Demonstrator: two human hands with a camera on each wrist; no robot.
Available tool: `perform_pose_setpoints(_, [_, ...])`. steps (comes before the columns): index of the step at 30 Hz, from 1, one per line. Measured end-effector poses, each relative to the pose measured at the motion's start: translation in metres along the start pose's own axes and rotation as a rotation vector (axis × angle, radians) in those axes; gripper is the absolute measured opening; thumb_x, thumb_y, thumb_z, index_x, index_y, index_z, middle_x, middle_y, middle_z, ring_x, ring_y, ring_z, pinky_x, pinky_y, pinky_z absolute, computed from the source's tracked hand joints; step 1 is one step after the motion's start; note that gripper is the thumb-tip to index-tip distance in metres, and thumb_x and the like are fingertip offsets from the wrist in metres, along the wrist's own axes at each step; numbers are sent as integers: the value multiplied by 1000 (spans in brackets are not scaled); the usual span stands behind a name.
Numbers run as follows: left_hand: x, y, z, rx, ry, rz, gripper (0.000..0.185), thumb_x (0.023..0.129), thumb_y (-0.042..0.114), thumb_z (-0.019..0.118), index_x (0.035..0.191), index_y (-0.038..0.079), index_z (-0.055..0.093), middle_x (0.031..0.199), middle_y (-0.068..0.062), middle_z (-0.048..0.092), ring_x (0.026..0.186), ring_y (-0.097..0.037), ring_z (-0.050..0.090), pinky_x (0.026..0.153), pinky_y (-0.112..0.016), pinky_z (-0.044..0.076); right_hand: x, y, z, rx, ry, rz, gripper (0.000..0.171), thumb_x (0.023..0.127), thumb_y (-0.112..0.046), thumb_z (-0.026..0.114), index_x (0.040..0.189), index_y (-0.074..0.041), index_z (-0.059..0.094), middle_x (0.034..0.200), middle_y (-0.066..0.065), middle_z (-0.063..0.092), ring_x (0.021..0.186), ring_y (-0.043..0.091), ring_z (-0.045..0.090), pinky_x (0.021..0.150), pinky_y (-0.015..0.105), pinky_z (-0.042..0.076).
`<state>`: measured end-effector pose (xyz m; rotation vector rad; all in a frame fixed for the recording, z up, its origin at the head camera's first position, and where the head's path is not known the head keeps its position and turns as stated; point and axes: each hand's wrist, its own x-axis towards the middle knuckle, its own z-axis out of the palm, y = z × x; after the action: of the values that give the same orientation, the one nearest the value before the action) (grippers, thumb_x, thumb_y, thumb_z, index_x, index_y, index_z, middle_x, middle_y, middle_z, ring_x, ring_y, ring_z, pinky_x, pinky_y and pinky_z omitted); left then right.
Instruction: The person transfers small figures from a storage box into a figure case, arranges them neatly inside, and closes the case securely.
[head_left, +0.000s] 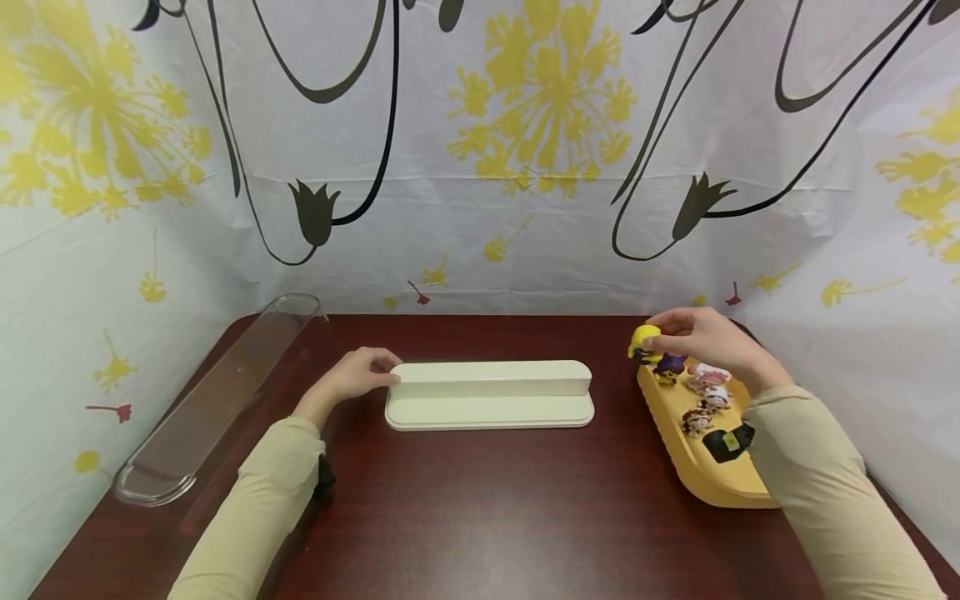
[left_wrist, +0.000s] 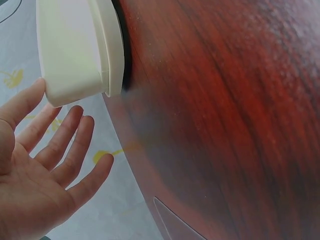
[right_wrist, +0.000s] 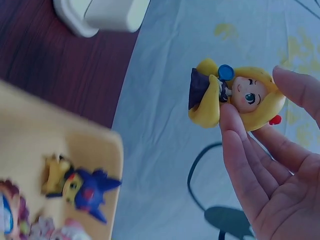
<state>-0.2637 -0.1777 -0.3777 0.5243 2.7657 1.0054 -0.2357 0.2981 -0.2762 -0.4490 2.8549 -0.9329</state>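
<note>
My right hand (head_left: 701, 337) pinches a small figurine with long yellow hair (right_wrist: 252, 95) between thumb and fingers, above the far end of the yellow tray (head_left: 678, 454). In the right wrist view the figurine lies sideways, its dark base toward the left. My left hand (head_left: 356, 372) holds the left end of a cream two-step display stand (head_left: 487, 408) with thumb and index fingertips; the other fingers are spread apart from it in the left wrist view. Inside the tray lie several small figurines, among them a purple-hooded yellow one (right_wrist: 87, 192) and a pink-and-white one (head_left: 708, 375).
A long clear plastic cover (head_left: 225, 400) lies along the left side of the dark red wooden table (head_left: 480, 508). Patterned cloth (head_left: 480, 250) hangs behind the table and at both sides. The tray stands at the right edge, partly beneath my right forearm.
</note>
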Motion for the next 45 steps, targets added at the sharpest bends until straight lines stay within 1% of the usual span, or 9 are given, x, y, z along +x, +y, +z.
perform_pose_setpoints(5, [0,1,0,-2,-7,-15,27,83,18,63,105,3,60,97,-9,59,92,-26,54,76,-40,43,7,-14,13,42,6,1,51,81,-38,62,115,0,54,95,9,62,82,21,59,68,33,45])
perform_pose_setpoints(11, [-1,2,-1,-13,-11,-22,27,83,18,63,105,3,60,97,-8,59,93,-26,54,76,-39,43,17,-30,35,99,19,-14,47,79,-37,64,111,-3,58,90,8,63,83,25,58,67,34,45])
perform_pose_setpoints(16, [-1,2,0,-9,-8,-30,27,83,18,63,105,3,60,98,-8,58,94,-26,53,75,-39,43,24,-44,55,110,25,-24,43,79,-34,65,108,-3,60,87,7,63,77,21,59,65,33,47])
perform_pose_setpoints(22, [0,3,1,-4,-6,-36,27,83,18,62,106,3,60,100,-9,58,95,-26,53,75,-39,44,32,-58,77,99,19,-46,42,77,-39,66,106,-10,62,86,2,63,77,15,57,65,33,44])
perform_pose_setpoints(26, [0,4,1,-7,-4,-38,28,83,18,63,105,3,60,99,-10,58,94,-26,53,75,-39,44,36,-68,92,119,7,-73,37,77,-36,66,105,-11,63,87,0,62,77,14,57,66,34,44])
perform_pose_setpoints(30, [0,4,0,-3,-6,-35,28,83,19,63,105,2,60,99,-10,58,94,-26,53,75,-39,44,40,-78,107,139,-5,-83,34,78,-33,66,104,-11,63,87,0,62,76,13,57,65,32,45])
perform_pose_setpoints(33, [0,3,0,-4,-6,-34,28,83,18,63,105,2,60,99,-9,58,94,-26,53,75,-39,44,44,-84,120,171,-13,-79,33,77,-31,67,103,-11,63,86,0,61,74,13,58,63,31,46])
perform_pose_setpoints(39, [-1,3,-1,-3,-6,-25,27,82,18,63,104,2,60,98,-9,58,93,-26,53,74,-39,44,50,-97,146,264,-33,-94,30,76,-26,69,100,-10,64,86,1,62,70,15,60,62,37,48])
perform_pose_setpoints(45, [-1,2,0,-3,-4,-22,27,83,18,63,104,2,60,98,-9,58,93,-26,54,75,-39,44,55,-108,167,292,-19,-97,31,75,-28,70,100,-11,64,87,1,59,70,12,59,60,30,46])
